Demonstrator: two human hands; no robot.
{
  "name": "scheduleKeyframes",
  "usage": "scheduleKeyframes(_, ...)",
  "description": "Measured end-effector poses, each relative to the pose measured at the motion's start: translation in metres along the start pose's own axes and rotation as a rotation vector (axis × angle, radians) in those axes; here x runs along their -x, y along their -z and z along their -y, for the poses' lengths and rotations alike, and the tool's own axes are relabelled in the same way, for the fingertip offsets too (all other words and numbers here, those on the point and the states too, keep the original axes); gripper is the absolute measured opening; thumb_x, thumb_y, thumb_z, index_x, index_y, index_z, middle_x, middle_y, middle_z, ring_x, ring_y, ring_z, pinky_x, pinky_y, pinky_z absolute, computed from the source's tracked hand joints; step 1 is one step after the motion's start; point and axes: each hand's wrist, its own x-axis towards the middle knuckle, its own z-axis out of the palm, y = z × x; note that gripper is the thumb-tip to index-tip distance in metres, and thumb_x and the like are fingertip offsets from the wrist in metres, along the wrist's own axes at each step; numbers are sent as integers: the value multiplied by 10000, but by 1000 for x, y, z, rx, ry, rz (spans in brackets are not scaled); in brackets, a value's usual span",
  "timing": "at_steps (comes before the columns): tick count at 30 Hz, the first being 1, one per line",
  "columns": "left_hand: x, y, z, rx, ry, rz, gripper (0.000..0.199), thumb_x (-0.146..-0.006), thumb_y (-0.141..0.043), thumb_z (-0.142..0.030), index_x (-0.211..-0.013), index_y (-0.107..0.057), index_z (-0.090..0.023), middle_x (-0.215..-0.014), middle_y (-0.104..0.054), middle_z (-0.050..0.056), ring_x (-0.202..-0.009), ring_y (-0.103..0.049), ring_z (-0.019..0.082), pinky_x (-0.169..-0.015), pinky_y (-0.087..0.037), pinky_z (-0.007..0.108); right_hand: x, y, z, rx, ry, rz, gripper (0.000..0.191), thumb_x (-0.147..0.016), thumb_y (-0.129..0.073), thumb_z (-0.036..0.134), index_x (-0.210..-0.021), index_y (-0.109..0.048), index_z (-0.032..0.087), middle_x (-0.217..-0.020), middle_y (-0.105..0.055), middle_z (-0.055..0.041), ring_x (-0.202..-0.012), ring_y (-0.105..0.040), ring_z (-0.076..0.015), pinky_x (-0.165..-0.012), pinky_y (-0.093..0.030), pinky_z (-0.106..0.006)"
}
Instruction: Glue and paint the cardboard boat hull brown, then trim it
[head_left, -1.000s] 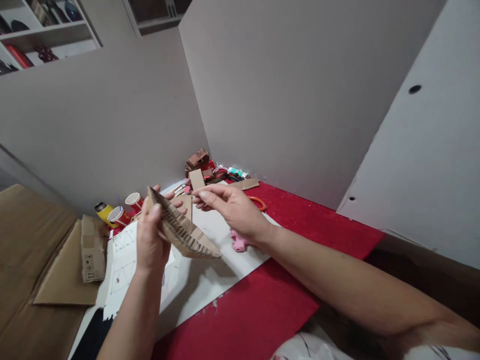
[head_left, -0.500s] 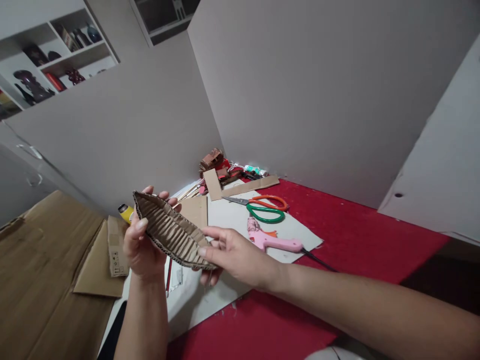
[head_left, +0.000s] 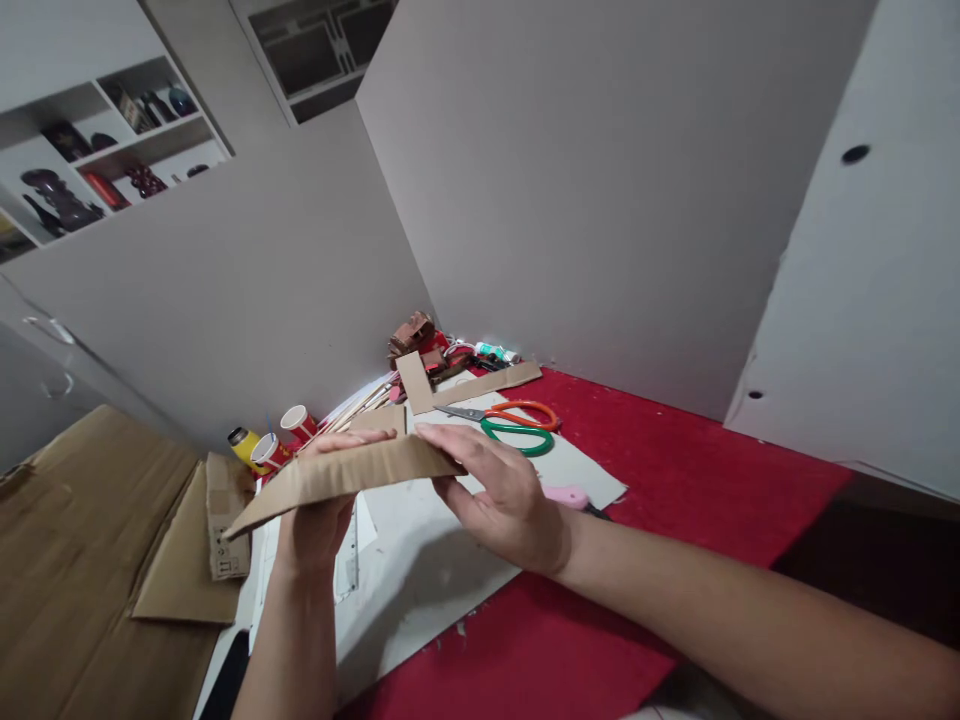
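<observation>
A curved brown cardboard piece (head_left: 352, 468) with a pointed left end is held up over the table, turned so that its smooth side wall faces me. My left hand (head_left: 319, 525) supports it from behind and below, its fingers partly hidden by the cardboard. At the right end, my right hand (head_left: 499, 490) grips it with the fingers on top and the thumb underneath. Scissors (head_left: 517, 425) with one orange and one green handle lie beyond my right hand. A pink glue gun (head_left: 568, 496) is mostly covered by that hand.
White paper (head_left: 420, 590) lies on the red tabletop (head_left: 675, 430). Large cardboard sheets (head_left: 82, 560) fill the left side. Two paper cups (head_left: 298, 422) and a yellow bottle (head_left: 244, 445) stand at the back left. Cardboard strips (head_left: 491, 383) lie behind the scissors, near the wall.
The cardboard piece has been tipped over, so its ribbed hollow inside no longer shows and its outer side faces me. My right hand has turned and now covers most of the glue gun.
</observation>
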Motion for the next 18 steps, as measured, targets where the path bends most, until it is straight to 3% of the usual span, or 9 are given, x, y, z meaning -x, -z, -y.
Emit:
scheduleKeyframes(4, 2, 8, -4, -45, -126, 113, 328, -769, -754, -543, -938, -771, -263, -1034, -766, 52, -1071, -687, 275, -1017, -507, 437, 2, 2, 2, 47, 155, 33, 616, -861, -548, 24, -1439, -451, 212, -1226, -682, -137, -1168, -648, -221, -956, -578, -389)
scheduleKeyframes(7, 3, 14, -6, -85, -175, 202, 393, -803, -677, -612, -940, -776, -257, -1046, -767, 76, -1075, -692, 323, -1000, -509, 493, 1, 4, 4, 70, 215, 55, 607, -883, -540, 76, -1464, -415, 200, -1235, -671, -159, -1172, -643, -240, -930, -585, -410)
scheduleKeyframes(12, 3, 16, -11, -145, -189, 325, 374, -830, -649, -602, -962, -782, -279, -1042, -771, 100, -1077, -698, 320, -988, -519, 518, 1, 8, 6, 85, 279, 66, 523, -950, -478, 145, -1467, -408, 191, -1189, -673, -173, -1124, -659, -246, -861, -591, -390)
scheduleKeyframes(18, 6, 2, -19, -234, -215, 326, 358, -873, -630, -548, -1032, -786, -268, -1079, -775, 92, -1096, -688, 324, -1021, -501, 512, 4, 9, 4, 98, 233, 54, 494, -907, -484, 100, -1396, -463, 166, -1120, -682, -166, -1045, -675, -243, -844, -584, -370)
